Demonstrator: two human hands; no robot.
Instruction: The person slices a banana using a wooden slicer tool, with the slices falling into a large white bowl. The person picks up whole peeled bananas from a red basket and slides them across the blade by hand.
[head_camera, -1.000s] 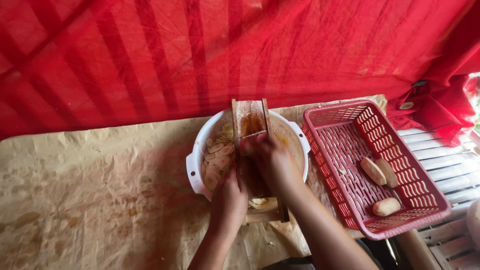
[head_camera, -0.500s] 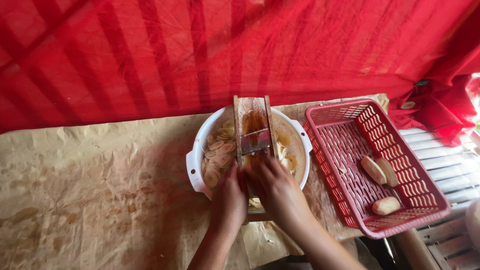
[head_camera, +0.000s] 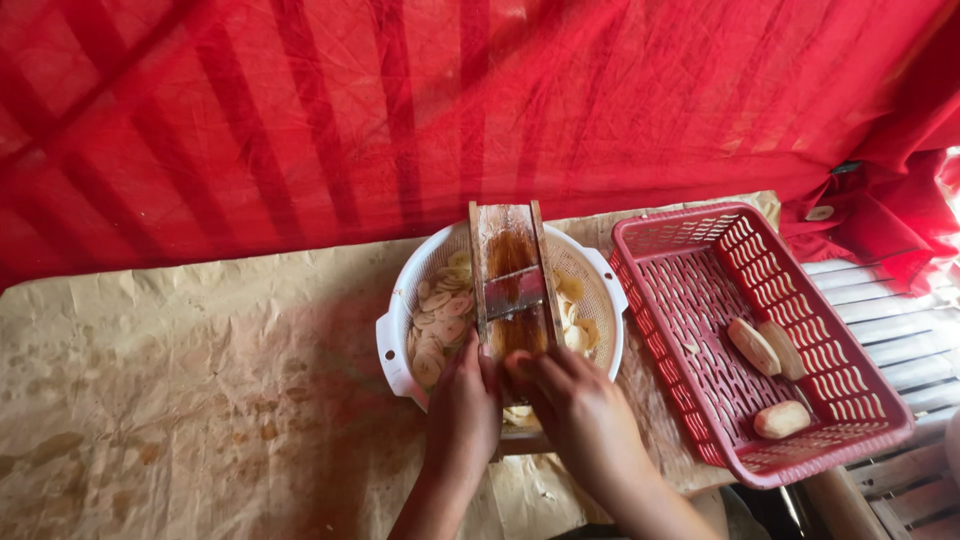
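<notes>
Head view: wooden slicer long axis pointing away over bowl; left hand gripping it, right hand pressed on it.

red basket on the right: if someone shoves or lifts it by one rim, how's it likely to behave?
The red basket looks like thin slotted plastic, so probably light and a bit flexible at the rim. It holds only three peeled pieces, so little weight anchors it; a push would likely slide it. Its right side seems to sit past the paper-covered table on slats, so it may rock or tip.
</notes>
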